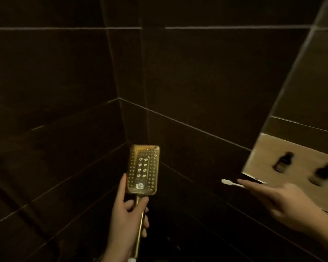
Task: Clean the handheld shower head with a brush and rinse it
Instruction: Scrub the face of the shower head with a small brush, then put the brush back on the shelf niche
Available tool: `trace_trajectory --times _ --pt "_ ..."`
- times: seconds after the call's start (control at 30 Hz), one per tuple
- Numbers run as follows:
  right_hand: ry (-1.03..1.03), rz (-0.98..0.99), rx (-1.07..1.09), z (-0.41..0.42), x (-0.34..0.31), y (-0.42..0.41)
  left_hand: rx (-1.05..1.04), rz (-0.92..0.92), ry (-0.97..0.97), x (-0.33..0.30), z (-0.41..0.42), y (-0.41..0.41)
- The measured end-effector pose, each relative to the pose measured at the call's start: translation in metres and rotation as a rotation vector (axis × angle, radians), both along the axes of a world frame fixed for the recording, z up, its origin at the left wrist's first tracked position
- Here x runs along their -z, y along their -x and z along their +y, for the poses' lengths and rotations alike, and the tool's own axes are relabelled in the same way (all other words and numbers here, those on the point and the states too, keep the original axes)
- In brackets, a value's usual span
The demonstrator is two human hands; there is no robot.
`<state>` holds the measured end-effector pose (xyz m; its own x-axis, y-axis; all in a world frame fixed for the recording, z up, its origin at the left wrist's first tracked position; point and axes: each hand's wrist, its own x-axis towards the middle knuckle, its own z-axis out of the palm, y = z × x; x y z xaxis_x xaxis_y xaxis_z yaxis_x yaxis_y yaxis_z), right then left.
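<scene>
From the head view, the left hand (pixel 124 218) is wrapped around the slim brass handle of a gold-coloured rectangular metal handheld shower head (pixel 143 170), its fingers (pixel 143 202) closed on the stem just below the head and the forefinger laid up along the head's left edge. The shower head stands nearly upright, low in the middle of the view, its spray face turned toward the camera in front of the corner of the dark brown tiled wall (pixel 64 82). That face has rows of small nozzles round the border, a double column of larger white-ringed nozzles in the centre, and a small pale button near the bottom.

To the right, well apart from the shower head, the right hand (pixel 284 203) holds a white toothbrush-like brush (pixel 231 182) with its bristle end pointing left; the fingers are blurred, loosely pinched on the handle. Behind it, a lit beige wall niche (pixel 263 159) holds two small dark bottles (pixel 283 161), also blurred.
</scene>
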<state>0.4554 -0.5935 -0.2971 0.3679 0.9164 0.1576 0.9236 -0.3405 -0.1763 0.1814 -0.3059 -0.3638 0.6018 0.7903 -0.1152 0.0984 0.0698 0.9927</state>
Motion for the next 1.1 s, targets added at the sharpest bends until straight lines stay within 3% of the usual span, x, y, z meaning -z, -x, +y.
trace_trajectory --times 0.17,0.27,0.33,0.5,0.6,0.77,1.1 --pt "0.150 -0.205 0.356 -0.134 0.032 -0.043 0.153 -0.028 0.007 0.004 -0.015 -0.035" --pt "0.179 -0.128 0.592 -0.205 0.062 -0.071 0.200 -0.021 0.015 0.007 -0.019 -0.044" --pt "0.114 -0.114 0.598 -0.246 0.090 -0.092 0.208 -0.013 0.019 0.009 -0.018 -0.048" --pt "0.099 -0.050 0.848 -0.278 0.125 -0.120 0.214 0.013 0.026 0.014 -0.017 -0.052" --pt "0.080 -0.006 0.845 -0.257 0.110 -0.114 0.228 0.023 0.049 0.017 -0.016 -0.053" --pt "0.063 -0.148 0.737 -0.209 0.082 -0.105 0.225 0.022 0.052 0.020 -0.016 -0.058" --pt "-0.009 -0.164 0.722 -0.220 0.108 -0.134 0.175 0.030 0.058 0.027 -0.010 -0.050"
